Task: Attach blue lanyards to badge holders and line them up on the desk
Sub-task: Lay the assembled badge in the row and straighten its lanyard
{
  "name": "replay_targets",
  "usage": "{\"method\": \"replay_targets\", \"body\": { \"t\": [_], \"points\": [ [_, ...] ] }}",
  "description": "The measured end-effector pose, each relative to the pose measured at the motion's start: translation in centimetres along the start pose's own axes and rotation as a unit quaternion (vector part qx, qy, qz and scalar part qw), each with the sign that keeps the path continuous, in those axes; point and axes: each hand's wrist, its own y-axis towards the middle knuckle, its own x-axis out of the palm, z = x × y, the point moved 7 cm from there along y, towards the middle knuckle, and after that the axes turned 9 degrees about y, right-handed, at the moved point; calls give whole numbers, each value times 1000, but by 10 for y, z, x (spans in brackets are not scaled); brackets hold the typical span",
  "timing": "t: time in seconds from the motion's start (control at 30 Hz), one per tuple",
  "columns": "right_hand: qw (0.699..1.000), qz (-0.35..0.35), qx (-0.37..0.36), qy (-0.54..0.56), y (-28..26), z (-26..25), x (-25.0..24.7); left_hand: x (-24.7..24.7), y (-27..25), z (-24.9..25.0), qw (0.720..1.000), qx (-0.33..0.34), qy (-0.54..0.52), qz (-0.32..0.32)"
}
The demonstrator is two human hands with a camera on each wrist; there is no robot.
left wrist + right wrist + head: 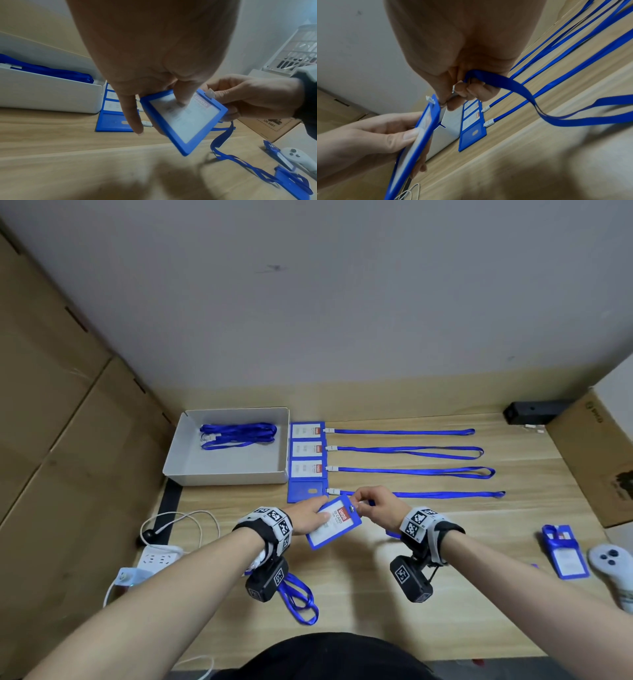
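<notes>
My left hand [310, 517] grips a blue badge holder [334, 522] with a white ID card, tilted above the desk; the thumb presses the card face [180, 102] and the fingers lie behind. My right hand [371, 503] pinches the end of a blue lanyard [518, 86] at the holder's top edge, where a white clip [210, 93] sticks through the slot. The strap trails down onto the desk [221, 140]. Several finished badges [306, 448] lie in a column behind, one face down [306, 491], with their lanyards [411, 470] stretched to the right.
A white tray [191, 474] at back left holds several more lanyards [238, 434]. A lanyard loop [298, 601] lies under my left wrist. Another badge holder [567, 556] and a white controller [613, 563] sit at right. A power strip [159, 559] and cardboard boxes [51, 440] stand at left.
</notes>
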Motion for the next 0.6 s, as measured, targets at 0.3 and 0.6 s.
{"method": "replay_targets", "body": {
  "t": [0.3,0.6],
  "points": [
    [994,-44,46,89,-7,2,-1,-13,-1,-5,992,-8,110,69],
    [989,-26,30,139,3,-9,1,-27,-6,-5,990,2,82,117]
  ]
}}
